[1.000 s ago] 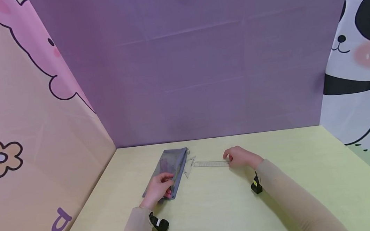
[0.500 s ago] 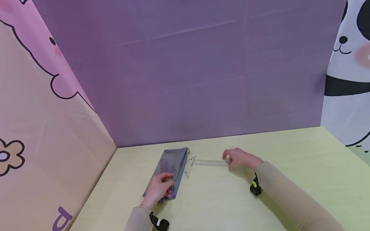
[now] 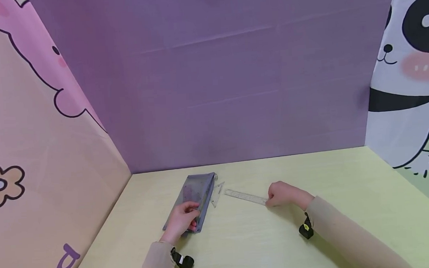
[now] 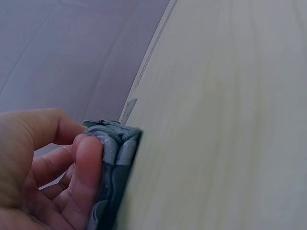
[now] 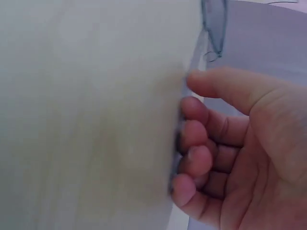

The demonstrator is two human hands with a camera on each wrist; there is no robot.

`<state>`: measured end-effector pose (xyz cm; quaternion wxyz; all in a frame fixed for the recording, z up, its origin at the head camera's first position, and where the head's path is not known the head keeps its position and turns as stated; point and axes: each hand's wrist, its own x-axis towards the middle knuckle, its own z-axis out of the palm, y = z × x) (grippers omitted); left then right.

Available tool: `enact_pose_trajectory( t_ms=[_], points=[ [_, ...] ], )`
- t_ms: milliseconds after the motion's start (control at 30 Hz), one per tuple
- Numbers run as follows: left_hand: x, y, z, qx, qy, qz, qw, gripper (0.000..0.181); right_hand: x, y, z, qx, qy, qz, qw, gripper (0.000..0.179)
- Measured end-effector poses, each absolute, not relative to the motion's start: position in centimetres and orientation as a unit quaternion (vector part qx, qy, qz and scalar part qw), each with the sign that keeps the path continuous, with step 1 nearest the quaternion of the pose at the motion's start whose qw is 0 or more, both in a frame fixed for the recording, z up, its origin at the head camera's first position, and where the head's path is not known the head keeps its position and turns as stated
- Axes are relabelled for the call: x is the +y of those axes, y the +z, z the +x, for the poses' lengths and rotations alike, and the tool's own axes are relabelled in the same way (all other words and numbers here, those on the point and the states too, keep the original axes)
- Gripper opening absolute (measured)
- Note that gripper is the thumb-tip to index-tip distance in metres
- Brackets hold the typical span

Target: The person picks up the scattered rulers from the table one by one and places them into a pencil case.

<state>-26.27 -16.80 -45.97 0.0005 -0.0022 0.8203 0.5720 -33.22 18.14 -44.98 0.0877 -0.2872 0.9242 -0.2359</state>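
A grey-purple see-through zip pouch (image 3: 202, 181) lies slanted on the table, left of the middle in the head view. My left hand (image 3: 184, 216) pinches its near right edge between thumb and fingers; in the left wrist view the folded edge of the pouch (image 4: 125, 148) shows in the grip. Just right of the pouch is a clear set square (image 3: 216, 195). Farther right, a clear straight ruler (image 3: 244, 195) slopes down toward my right hand (image 3: 288, 195), whose curled fingers hold its right end. From the right wrist, the ruler (image 5: 195, 56) appears as a thin strip beside the thumb.
The pale yellow table (image 3: 249, 245) meets a purple backdrop (image 3: 211, 77) at its far edge. Printed cartoon panels stand along both sides, a pink one (image 3: 31, 119) on the left and a panda (image 3: 403, 132) on the right.
My right hand has come nearer and a little to the right, swinging the ruler's right end toward me so that it now lies slanted. My left hand stays on the pouch.
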Motion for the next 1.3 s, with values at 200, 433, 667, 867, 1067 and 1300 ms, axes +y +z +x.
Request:
enact_pose_trajectory(
  t_ms=[200,433,667,867,1067,1300],
  points=[
    [-16.8,-46.1,-26.2,0.818,0.576,-0.008,0.0,0.028,17.7,-44.8,-33.1,0.92,-0.265,-0.282,0.062,0.015],
    [-17.2,-46.0,-26.4,0.82,0.572,-0.005,0.004,0.027,16.8,-45.0,-32.8,0.942,-0.213,-0.253,0.066,0.024],
    [-17.5,-45.9,-26.3,0.822,0.57,-0.006,0.004,0.027,15.5,-44.7,-32.0,0.944,-0.204,-0.243,0.086,0.033],
    [-17.6,-45.9,-26.4,0.82,0.572,0.0,0.007,0.028,15.8,-44.0,-34.2,0.925,-0.287,-0.241,0.056,0.02],
    [-17.6,-46.0,-26.4,0.823,0.569,0.004,0.006,0.029,15.9,-44.9,-37.2,0.919,-0.289,-0.258,0.068,0.092],
    [-17.2,-46.1,-26.4,0.826,0.563,0.013,0.009,0.029,15.5,-45.3,-38.3,0.935,-0.219,-0.256,0.113,0.111]
  ],
)
